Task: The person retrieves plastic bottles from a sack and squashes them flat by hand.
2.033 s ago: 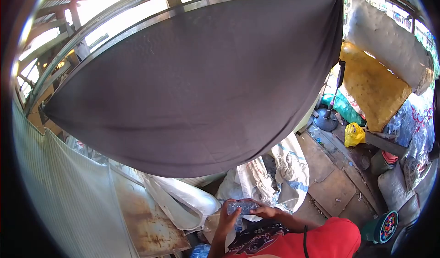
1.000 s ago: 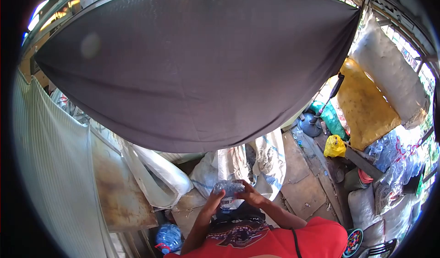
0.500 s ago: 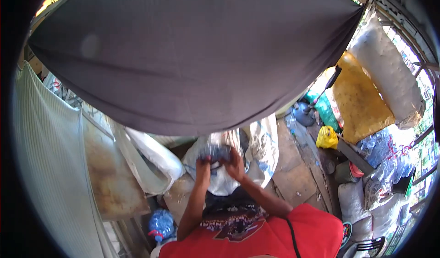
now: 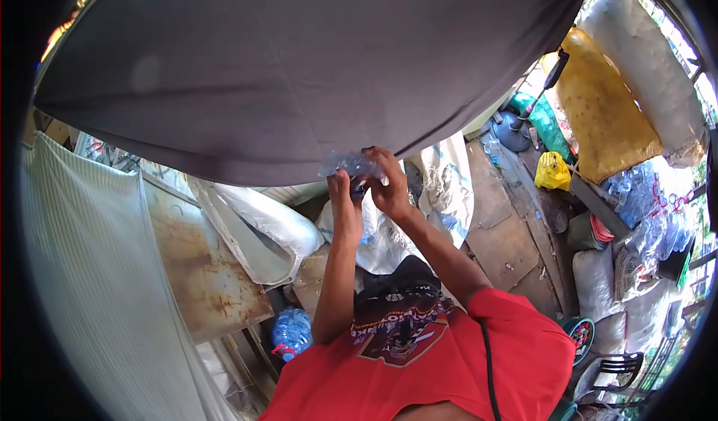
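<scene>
Both hands hold a clear plastic bottle (image 4: 350, 164) in front of me, lying roughly crosswise. My left hand (image 4: 344, 197) grips its left part from below, thumb up against the plastic. The right end is in my right hand (image 4: 390, 185), whose fingers curl over it. Something dark shows between the hands, too small to make out. Below and behind them a white woven sack (image 4: 449, 189) with blue marks spreads over the floor.
A dark cloth (image 4: 299, 84) hangs low just beyond the hands. To the left are a striped curtain (image 4: 90, 271) and a large blue water bottle (image 4: 292, 330). Stuffed sacks (image 4: 596, 279), a yellow bag (image 4: 552, 170) and a black chair (image 4: 617, 367) stand right.
My hands have risen with the bottle, up in front of the dark cloth's lower edge. The camera view has shifted, so the surroundings at right sit differently.
</scene>
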The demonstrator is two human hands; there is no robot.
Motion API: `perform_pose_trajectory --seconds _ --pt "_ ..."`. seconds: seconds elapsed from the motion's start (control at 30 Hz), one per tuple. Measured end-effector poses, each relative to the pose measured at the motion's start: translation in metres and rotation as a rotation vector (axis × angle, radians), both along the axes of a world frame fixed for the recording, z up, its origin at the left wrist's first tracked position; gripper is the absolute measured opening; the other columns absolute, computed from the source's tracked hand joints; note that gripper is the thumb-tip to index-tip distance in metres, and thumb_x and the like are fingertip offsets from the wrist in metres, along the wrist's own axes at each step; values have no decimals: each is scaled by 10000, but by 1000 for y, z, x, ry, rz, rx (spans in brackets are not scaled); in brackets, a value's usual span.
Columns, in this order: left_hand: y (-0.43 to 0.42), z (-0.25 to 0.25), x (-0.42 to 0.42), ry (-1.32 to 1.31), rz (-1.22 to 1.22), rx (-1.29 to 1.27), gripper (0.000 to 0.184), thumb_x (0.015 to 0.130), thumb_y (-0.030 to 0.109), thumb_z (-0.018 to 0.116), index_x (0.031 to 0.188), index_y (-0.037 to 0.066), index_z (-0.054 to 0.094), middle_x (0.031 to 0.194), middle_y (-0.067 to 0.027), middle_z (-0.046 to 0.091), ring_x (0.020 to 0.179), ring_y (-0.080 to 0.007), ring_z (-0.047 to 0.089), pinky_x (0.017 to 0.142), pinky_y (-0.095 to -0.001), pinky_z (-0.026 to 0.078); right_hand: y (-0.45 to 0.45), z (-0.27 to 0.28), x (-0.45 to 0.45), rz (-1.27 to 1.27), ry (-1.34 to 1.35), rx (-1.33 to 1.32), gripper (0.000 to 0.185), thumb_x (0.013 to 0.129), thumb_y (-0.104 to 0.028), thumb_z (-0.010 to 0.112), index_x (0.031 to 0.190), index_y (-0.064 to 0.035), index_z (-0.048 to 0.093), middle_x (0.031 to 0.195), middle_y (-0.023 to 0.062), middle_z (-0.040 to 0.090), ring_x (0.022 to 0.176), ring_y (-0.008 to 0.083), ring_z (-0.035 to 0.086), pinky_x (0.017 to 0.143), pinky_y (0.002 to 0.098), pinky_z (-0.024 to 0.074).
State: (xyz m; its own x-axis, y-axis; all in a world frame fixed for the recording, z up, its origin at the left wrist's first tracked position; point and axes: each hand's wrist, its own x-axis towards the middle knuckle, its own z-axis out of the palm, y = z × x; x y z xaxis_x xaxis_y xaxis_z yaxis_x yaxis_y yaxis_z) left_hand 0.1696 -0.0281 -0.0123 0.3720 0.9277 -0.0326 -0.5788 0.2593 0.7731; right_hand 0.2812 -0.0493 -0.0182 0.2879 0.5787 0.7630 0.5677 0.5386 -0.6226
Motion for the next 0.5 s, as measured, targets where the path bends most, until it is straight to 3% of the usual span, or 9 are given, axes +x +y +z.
perform_pose_trajectory --seconds 0.13,0.2,0.37,0.4,0.5 --pt "6 -30 -9 71 -81 2 821 855 591 578 1423 85 270 1339 -102 379 1247 -229 375 1028 -359 311 -5 -18 5 26 -248 90 582 591 138 613 1137 -59 557 1175 219 558 1097 410 552 877 465 475" --pt "2 -24 -15 67 -145 20 849 849 603 575 1435 75 262 1363 -110 364 1283 -230 335 1044 -363 290 -13 -10 2 22 -312 136 582 588 129 610 1123 -99 586 1150 192 573 1093 392 552 879 446 484" --pt "-3 8 -29 262 -124 196 768 871 517 584 1401 30 317 1291 -125 438 1179 -206 435 994 -333 342 -31 12 1 88 -340 95 534 591 63 662 1084 -139 625 1213 189 535 1133 389 535 907 449 480" --pt "-2 11 -32 266 -110 233 745 877 485 592 1394 20 325 1270 -128 457 1155 -200 454 980 -326 356 -32 13 5 199 -348 38 598 646 -17 726 1211 -151 579 1350 205 434 1250 391 448 969 456 439" --pt "-4 27 -42 381 2 417 672 871 365 627 1361 -1 349 1226 -124 489 1085 -181 496 938 -312 393 -57 38 -2 436 -55 -235 754 708 -103 754 1382 -142 419 1458 199 305 1375 381 274 1056 505 331"
